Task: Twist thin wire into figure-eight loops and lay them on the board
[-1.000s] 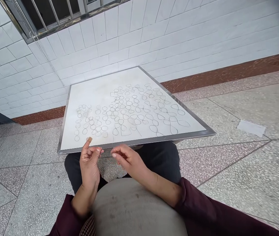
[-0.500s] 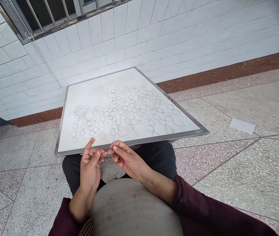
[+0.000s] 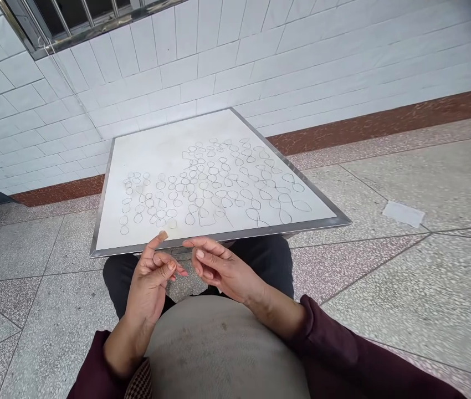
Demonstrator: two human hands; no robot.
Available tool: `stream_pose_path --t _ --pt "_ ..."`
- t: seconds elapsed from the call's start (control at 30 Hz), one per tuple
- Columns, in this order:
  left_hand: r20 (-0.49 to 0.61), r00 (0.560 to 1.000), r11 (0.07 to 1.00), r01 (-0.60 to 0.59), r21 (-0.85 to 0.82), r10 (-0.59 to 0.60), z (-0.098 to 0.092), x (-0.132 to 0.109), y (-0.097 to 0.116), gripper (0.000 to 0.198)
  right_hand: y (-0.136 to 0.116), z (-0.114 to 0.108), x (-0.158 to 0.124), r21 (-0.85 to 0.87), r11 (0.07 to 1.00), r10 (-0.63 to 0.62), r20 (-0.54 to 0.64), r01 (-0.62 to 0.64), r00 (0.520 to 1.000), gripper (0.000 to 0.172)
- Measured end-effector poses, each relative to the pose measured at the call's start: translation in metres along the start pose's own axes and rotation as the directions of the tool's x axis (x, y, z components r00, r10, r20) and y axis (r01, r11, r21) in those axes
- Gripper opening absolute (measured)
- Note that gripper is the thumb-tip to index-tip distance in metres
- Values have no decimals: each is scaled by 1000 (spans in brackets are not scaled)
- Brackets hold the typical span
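My left hand [image 3: 150, 282] is held up in front of the board's near edge. Its thumb presses on the bent fingers in a pinch, while the index finger, with a tan wrap on its tip, points up. Whatever lies in the pinch is too fine to make out. My right hand [image 3: 231, 274] faces it across a small gap, thumb against the curled fingers and index finger reaching left; anything in it is also too thin to tell. Beyond them, many thin dark loops [image 3: 254, 216], several shaped like figure eights, lie on the white board [image 3: 156, 149].
The metal-edged board [image 3: 219, 237] reaches from over my knees toward a white tiled wall [image 3: 202, 72]. A barred window [image 3: 86, 19] is at upper left. A white paper-like piece [image 3: 404, 214] lies on the speckled floor [image 3: 356, 266] at right.
My hands were fingertip to fingertip and have drawn slightly apart. My right index finger has straightened toward the left. The thin line at my right fingertips no longer shows.
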State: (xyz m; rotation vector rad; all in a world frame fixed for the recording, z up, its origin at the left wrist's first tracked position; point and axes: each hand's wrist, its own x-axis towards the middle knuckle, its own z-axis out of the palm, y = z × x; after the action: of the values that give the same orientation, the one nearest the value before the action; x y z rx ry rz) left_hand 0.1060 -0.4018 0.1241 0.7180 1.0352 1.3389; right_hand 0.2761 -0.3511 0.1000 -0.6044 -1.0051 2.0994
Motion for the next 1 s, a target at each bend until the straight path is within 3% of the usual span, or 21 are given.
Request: stream_pose_path --t 0.17,0.3,0.63,0.8,1.0 --pt "13 999 997 48 -66 -48 2 0 2 58 -1 -1 -2 -27 998 -48 11 49 999 29" --pt "47 996 991 84 -101 -80 4 -2 1 54 -3 -4 -3 -155 983 -94 55 101 994 28" --pt "89 995 998 46 -31 -44 2 -6 -1 52 -6 -7 -3 -317 930 -182 48 188 982 24" --pt "135 982 991 122 54 -129 1 -10 5 54 -11 -6 -7 -485 838 -199 154 250 968 21" --pt "149 974 980 152 131 -171 1 -10 8 68 -8 -6 -10 -663 663 -269 221 347 938 22"
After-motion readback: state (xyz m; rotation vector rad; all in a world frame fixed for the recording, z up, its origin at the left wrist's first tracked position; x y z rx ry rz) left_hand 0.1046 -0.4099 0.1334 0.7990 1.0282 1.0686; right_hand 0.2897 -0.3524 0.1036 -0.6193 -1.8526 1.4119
